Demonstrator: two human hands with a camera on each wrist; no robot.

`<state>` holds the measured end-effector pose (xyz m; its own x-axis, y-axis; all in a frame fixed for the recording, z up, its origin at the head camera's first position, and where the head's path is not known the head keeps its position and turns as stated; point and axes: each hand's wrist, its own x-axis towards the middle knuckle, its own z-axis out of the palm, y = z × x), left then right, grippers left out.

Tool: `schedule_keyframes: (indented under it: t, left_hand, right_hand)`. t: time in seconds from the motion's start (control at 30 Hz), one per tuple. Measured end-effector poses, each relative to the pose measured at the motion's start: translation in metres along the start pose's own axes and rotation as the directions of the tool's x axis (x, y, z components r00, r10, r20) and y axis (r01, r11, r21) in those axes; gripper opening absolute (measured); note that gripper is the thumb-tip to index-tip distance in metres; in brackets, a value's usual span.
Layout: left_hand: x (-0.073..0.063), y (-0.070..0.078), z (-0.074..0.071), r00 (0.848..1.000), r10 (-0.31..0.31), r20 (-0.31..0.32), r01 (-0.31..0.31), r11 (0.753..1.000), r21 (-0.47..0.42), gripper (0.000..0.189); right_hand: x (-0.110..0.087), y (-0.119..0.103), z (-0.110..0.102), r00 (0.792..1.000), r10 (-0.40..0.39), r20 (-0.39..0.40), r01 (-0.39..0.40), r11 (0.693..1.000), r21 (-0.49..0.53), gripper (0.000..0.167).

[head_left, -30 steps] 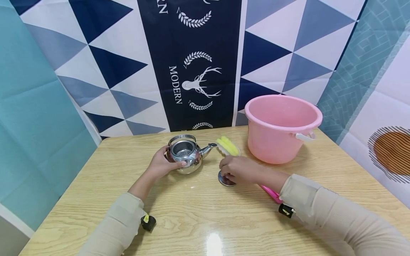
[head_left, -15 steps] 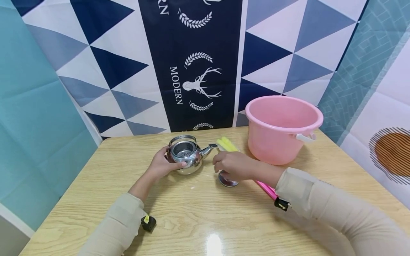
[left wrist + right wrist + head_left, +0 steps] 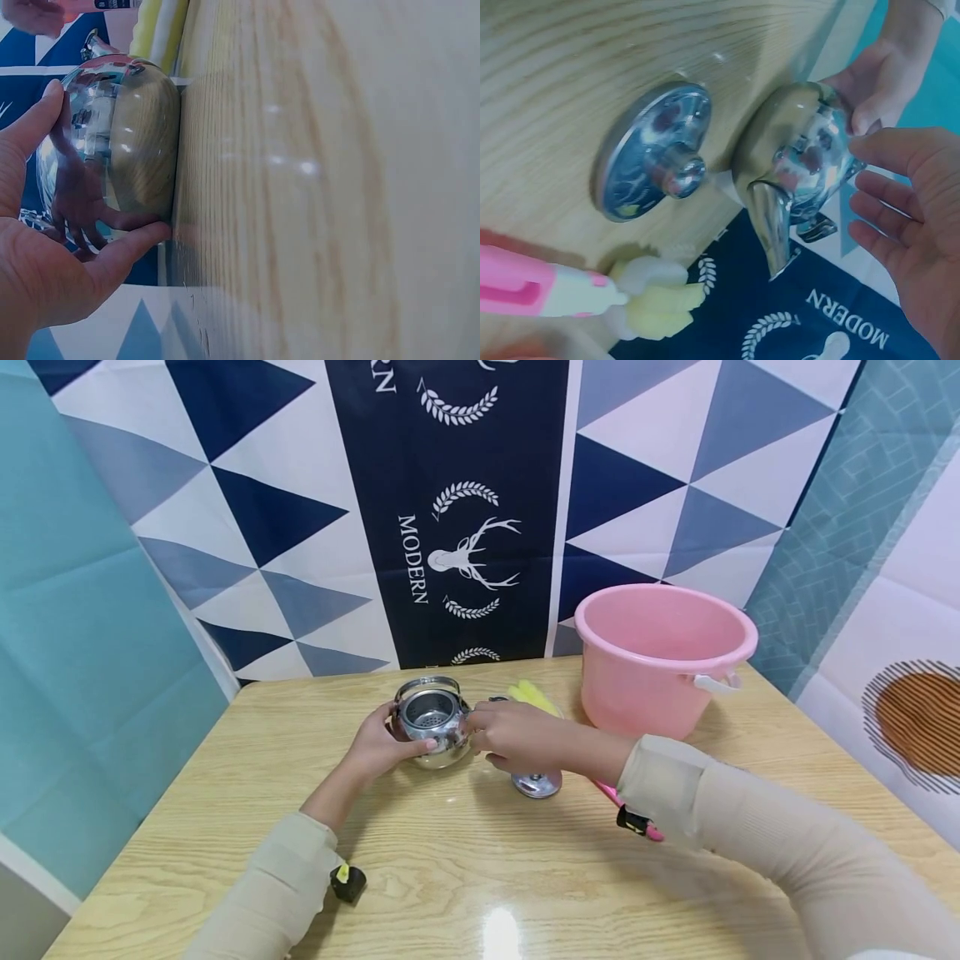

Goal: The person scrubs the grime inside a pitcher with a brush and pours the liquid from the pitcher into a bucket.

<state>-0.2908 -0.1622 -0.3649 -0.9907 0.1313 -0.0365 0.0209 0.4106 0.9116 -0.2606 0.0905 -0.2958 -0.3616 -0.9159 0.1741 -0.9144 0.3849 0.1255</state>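
A shiny metal teapot (image 3: 441, 753) stands lidless on the wooden table, its perforated strainer (image 3: 429, 717) showing inside. My left hand (image 3: 377, 748) grips the pot's left side, thumb across the front and fingers round the belly. Over the pot's right side is my right hand (image 3: 521, 737), hiding most of the spout in the head view. In the right wrist view its loosely bent fingers (image 3: 889, 225) are by the rim and hold nothing; whether they touch the metal I cannot tell. The round metal lid (image 3: 641, 161) lies on the table, knob up.
A sponge brush with a yellow head (image 3: 534, 695) and pink handle (image 3: 514, 281) lies beyond the lid, partly under my right arm. At the back right stands a pink bucket (image 3: 652, 693) with a white handle grip. Patterned sheets hang behind the table (image 3: 420, 877).
My right hand has moved left from over the lid to the teapot, leaving the lid on the table. My left hand and the teapot have stayed in place.
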Motion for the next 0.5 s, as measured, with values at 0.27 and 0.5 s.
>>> schedule_keyframes:
  t: [0.27,0.5]
  left_hand:
    - [-0.001,0.001,0.000,1.000,0.004,-0.001,-0.004,1.000,-0.013,0.098]
    - [-0.002,0.002,0.000,1.000,-0.004,0.007,0.004,1.000,-0.022,0.097]
  right_hand:
    - [0.016,0.000,-0.001,0.997,-0.062,-0.039,0.058,0.993,-0.105,0.013]
    - [0.030,0.003,-0.002,0.994,-0.098,-0.050,0.087,0.979,-0.183,0.011]
